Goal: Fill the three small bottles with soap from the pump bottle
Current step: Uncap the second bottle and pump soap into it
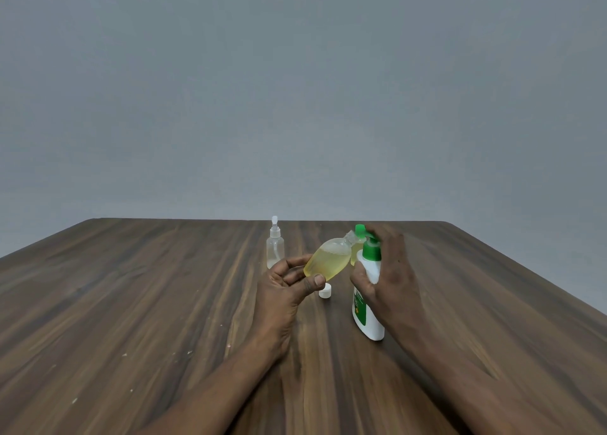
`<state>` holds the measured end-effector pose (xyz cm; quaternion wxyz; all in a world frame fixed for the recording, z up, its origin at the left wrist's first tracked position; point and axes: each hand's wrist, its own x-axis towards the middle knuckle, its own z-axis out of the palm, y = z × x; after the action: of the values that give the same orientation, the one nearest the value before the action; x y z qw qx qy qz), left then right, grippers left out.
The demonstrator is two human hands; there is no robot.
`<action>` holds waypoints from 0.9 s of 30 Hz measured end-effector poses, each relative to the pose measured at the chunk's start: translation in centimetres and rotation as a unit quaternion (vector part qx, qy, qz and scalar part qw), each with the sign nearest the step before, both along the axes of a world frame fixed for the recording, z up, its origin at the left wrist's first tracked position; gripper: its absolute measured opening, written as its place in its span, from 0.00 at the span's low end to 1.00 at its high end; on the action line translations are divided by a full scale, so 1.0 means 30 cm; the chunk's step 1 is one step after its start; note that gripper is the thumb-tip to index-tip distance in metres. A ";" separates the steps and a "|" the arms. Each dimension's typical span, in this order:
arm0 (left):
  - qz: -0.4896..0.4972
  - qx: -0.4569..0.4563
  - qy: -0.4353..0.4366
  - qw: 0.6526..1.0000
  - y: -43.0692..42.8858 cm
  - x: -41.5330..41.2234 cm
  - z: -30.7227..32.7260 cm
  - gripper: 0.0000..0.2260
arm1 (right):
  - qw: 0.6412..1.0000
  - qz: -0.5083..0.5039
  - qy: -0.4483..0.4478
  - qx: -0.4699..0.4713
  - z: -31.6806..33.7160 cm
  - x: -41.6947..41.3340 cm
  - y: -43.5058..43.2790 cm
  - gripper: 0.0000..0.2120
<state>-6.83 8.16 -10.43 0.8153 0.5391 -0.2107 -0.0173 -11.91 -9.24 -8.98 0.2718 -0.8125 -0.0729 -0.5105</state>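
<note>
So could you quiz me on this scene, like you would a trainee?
1. True or false: the small bottle in the left hand is held tilted.
2. Where is the white cap? A) lying on the table B) screwed onto the held bottle C) on the floor
3. Fill in: the pump bottle has a pump head coloured ____.
Key: 1 true; 2 A; 3 green.

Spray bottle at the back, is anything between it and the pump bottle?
Yes: the tilted bottle in the left hand lies between the spray bottle and the pump bottle. Its sprayer is on too.
</note>
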 end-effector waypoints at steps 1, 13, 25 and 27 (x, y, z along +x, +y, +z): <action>-0.001 0.001 -0.001 1.000 0.000 -0.001 0.000 0.20 | 1.000 0.005 -0.001 0.002 0.001 -0.001 0.002 0.27; 0.001 -0.002 0.006 1.000 0.000 0.003 0.000 0.21 | 1.000 -0.009 -0.004 0.007 -0.004 0.001 0.005 0.33; -0.009 -0.004 0.001 1.000 0.001 0.001 -0.004 0.20 | 1.000 0.009 0.000 0.011 0.008 -0.007 0.009 0.26; -0.009 -0.006 0.000 1.000 0.000 0.003 -0.005 0.20 | 1.000 -0.002 0.001 0.011 0.005 -0.004 0.004 0.31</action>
<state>-6.73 8.16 -10.58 0.8180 0.5326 -0.2158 -0.0236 -12.04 -9.12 -8.83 0.2794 -0.8105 -0.0652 -0.5107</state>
